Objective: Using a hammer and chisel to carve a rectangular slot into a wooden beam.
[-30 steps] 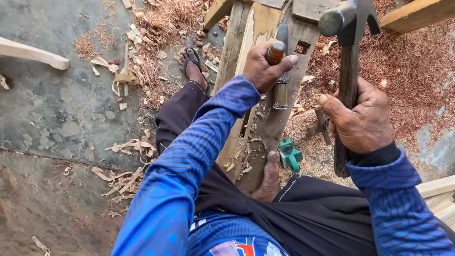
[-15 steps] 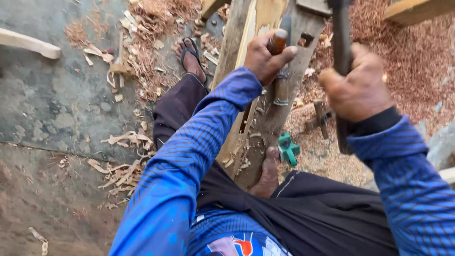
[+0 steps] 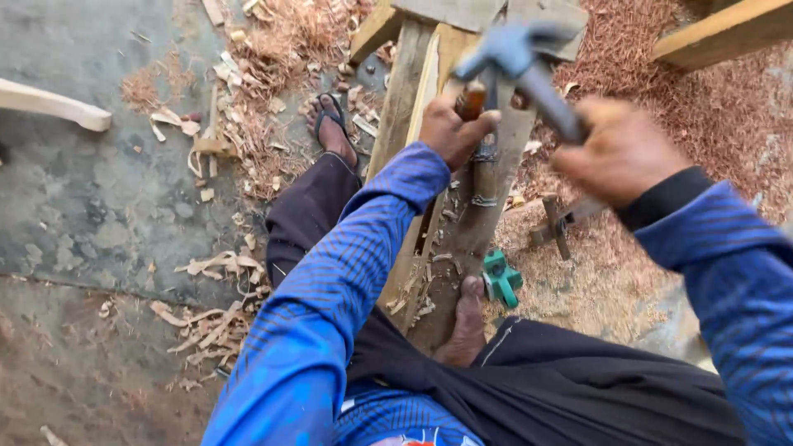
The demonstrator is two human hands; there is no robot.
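Left hand: the left hand point(image 3: 453, 128) was shut tight around the chisel point(image 3: 472, 99), the same way it was half a second before.
Chisel: it stood with its brown handle up, its tip down on the long wood piece point(image 3: 487, 206) in front of the person.
Right hand: the right hand point(image 3: 621, 149) was curled tight around the hammer point(image 3: 516, 54) handle.
What changed: half a second before, the hammer was up high and its head was out of the picture. Now its head had come down and was just above the chisel top. It looked blurry.
Wood piece: it lay under the person's bare foot point(image 3: 467, 318), just as before.
Other foot: it was in a sandal point(image 3: 330, 116) by the wood chips point(image 3: 223, 322).
Green thing: a small green tool point(image 3: 501, 278) sat beside the bare foot, in the same spot.
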